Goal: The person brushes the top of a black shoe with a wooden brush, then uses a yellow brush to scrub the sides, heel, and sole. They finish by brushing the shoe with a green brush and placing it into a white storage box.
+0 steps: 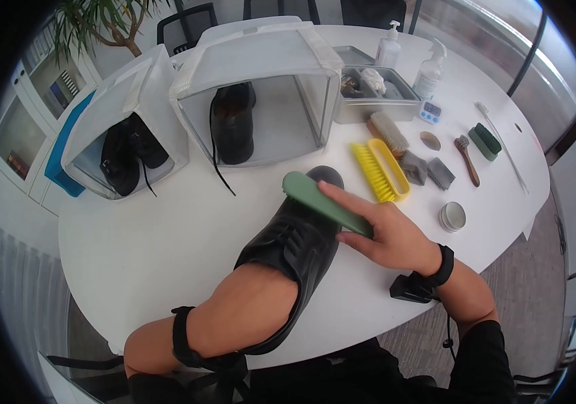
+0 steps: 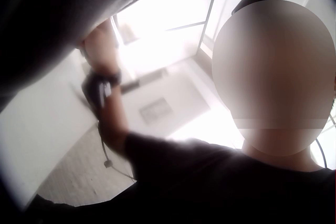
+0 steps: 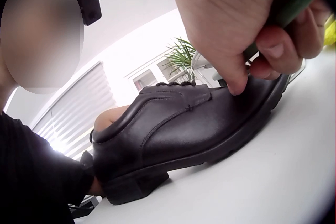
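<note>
A black leather lace-up shoe slants over the front of the white table, toe pointing away from me. My left hand is pushed into its opening up to about the wrist; the fingers are hidden inside. Across the toe, my right hand grips a green-backed brush, whose bristle side faces down and is hidden. In the right wrist view, the right thumb and curled fingertips hold the brush close over the shoe's toe. The shoe's dark underside fills a corner of the left wrist view.
Two white fabric boxes at the back hold other black shoes. To the right lie a yellow brush, a round tin, a wooden-handled brush and another green brush. Behind them stand a metal tray and pump bottles.
</note>
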{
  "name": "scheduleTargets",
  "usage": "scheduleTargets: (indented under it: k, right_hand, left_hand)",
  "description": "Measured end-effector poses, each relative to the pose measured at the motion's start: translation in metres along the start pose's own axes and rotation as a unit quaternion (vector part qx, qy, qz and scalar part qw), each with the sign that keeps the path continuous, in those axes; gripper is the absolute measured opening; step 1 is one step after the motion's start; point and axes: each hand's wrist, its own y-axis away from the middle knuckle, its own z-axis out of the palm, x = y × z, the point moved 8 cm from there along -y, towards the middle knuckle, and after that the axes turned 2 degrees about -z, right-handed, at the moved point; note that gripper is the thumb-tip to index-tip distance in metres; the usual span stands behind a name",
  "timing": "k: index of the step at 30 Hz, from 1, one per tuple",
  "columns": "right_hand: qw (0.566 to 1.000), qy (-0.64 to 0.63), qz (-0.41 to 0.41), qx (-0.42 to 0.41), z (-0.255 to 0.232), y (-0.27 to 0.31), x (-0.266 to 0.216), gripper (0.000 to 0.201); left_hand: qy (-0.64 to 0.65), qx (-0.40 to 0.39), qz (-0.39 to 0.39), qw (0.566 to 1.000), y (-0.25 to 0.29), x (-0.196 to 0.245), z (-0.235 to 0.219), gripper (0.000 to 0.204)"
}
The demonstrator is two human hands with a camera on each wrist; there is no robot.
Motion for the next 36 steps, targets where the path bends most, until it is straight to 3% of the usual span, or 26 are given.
scheduleTargets:
  k: [6,11,14,36]
  right_hand:
    - [0.997,-0.004,0.073,-0.037,0.0001,0.0002,-0.0005,0.084]
    - [0.996,0.001,0.079,-0.04,0.0009,0.0004,0.0002,0.085]
    - [0.997,0.003,0.074,-0.037,0.0012,0.0003,0.0007,0.085]
    - [0.996,-0.004,0.075,-0.037,0.0019,0.0003,0.001,0.081]
  left_hand:
    - [-0.005,-0.024,-0.009,1.0,0.0019,-0.0036,0.0046,0.045]
    - [0.014,0.072,0.046,0.996,0.0017,-0.0037,0.0028,0.042]
    - [0.006,0.016,0.014,1.0,0.0016,-0.0032,0.0026,0.039]
    - [0.007,0.022,0.01,1.0,-0.0003,-0.0023,0.001,0.041]
